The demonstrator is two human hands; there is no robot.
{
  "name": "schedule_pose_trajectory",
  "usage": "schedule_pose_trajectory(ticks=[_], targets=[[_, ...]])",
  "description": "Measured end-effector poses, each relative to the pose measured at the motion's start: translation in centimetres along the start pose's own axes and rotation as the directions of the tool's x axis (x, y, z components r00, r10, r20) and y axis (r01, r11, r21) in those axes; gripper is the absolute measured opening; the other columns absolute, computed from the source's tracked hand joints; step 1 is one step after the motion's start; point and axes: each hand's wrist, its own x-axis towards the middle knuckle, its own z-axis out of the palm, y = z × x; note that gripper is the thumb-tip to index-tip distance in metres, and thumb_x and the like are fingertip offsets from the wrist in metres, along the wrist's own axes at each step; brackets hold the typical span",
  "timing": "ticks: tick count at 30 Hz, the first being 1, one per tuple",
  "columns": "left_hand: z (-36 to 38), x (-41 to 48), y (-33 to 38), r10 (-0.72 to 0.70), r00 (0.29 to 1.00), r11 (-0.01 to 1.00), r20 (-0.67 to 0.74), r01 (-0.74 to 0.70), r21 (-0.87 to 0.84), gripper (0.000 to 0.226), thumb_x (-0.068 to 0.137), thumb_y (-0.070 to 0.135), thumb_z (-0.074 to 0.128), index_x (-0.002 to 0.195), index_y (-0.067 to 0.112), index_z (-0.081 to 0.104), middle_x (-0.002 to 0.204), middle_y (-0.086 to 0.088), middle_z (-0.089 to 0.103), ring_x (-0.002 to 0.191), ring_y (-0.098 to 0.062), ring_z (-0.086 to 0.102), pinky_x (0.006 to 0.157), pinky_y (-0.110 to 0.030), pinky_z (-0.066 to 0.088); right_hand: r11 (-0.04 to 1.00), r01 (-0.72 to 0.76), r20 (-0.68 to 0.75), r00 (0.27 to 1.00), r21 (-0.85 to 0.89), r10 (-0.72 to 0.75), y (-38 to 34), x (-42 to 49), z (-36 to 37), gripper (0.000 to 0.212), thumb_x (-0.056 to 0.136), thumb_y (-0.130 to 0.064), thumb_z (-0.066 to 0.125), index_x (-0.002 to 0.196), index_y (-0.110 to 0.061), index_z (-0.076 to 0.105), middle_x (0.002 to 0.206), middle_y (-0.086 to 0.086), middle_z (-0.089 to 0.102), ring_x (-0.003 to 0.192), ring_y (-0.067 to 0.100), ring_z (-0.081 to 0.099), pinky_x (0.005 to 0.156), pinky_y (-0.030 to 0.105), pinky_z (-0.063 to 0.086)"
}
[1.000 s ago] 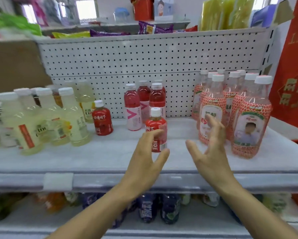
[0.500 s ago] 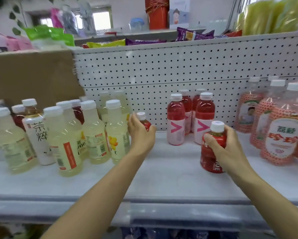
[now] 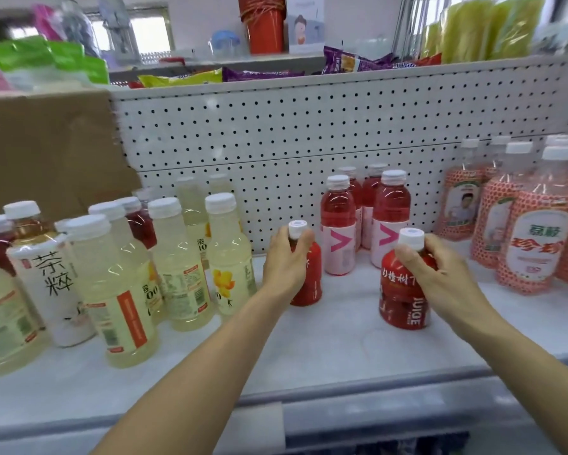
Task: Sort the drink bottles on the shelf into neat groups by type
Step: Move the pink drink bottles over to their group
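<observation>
Shelf [image 3: 341, 356] surface is seen as pale grey-white, backed by a white perforated panel [image 3: 308, 126]. A brown cardboard sheet [image 3: 46, 149] is set against the panel's left part. Snack packets [image 3: 184, 78] are piled on the tier above.

Left grip [image 3: 285, 264] is wrapped round the neck and shoulder of a small red bottle [image 3: 310, 284], just under its white cap. The bottle is stood upright on the shelf near the back, between the pale yellow bottles [image 3: 177, 267] and the pink bottles [image 3: 338, 231].

Right grip [image 3: 440, 274] is clamped on the upper half of a red juice bottle [image 3: 400, 303], thumb laid across the label below the cap. This bottle is upright, nearer the front, just in front of the pink bottles. Whether its base touches the shelf cannot be told.

A tea bottle [image 3: 49, 274] with a white label is mixed in among the yellow ones at left, and a dark red bottle [image 3: 141, 224] is seen behind them. Orange-patterned bottles [image 3: 532, 244] are grouped at far right, near the right grip.

Bare shelf is left between the two held bottles and along the front lip [image 3: 341, 405]. The yellow group is packed just beside the left grip.
</observation>
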Motion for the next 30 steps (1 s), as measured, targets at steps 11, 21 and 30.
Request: schedule_pose_trajectory(ticks=[11, 21, 30], targets=[[-1.3, -9.1, 3.7, 0.047, 0.999, 0.983, -0.004, -0.047, -0.177, 0.017, 0.099, 0.051, 0.048, 0.101, 0.037, 0.057, 0.099, 0.016, 0.063, 0.093, 0.003, 0.058, 0.083, -0.023, 0.044, 0.981, 0.040, 0.151, 0.986, 0.187, -0.069, -2.5, -3.7, 0.9, 0.017, 0.094, -0.039, 0.058, 0.106, -0.028, 0.064, 0.106, -0.003, 0.070, 0.103, 0.016, 0.065, 0.092, 0.038, 0.053], [-7.0, -15.8, 5.0, 0.032, 0.982, 0.957, -0.185, -0.084, -0.278, 0.046, 0.084, 0.066, 0.047, 0.107, 0.027, 0.060, 0.107, 0.000, 0.069, 0.102, -0.017, 0.066, 0.096, -0.041, 0.052, 0.952, 0.102, 0.242, 0.954, 0.289, -0.175, -6.7, -7.8, 3.4, 0.022, 0.095, -0.038, 0.056, 0.102, -0.019, 0.063, 0.098, 0.003, 0.068, 0.096, 0.020, 0.064, 0.087, 0.033, 0.054], [-16.7, -18.5, 2.0, -0.047, 0.962, 0.958, -0.269, -0.034, -0.286, 0.049, 0.083, 0.065, 0.048, 0.115, 0.030, 0.060, 0.107, 0.010, 0.069, 0.100, -0.008, 0.067, 0.091, -0.035, 0.053, 0.922, 0.090, 0.356, 0.905, 0.377, -0.234, -11.4, -11.4, 11.9, 0.034, 0.084, -0.048, 0.055, 0.103, -0.022, 0.066, 0.094, -0.006, 0.072, 0.086, 0.007, 0.068, 0.067, 0.013, 0.053]])
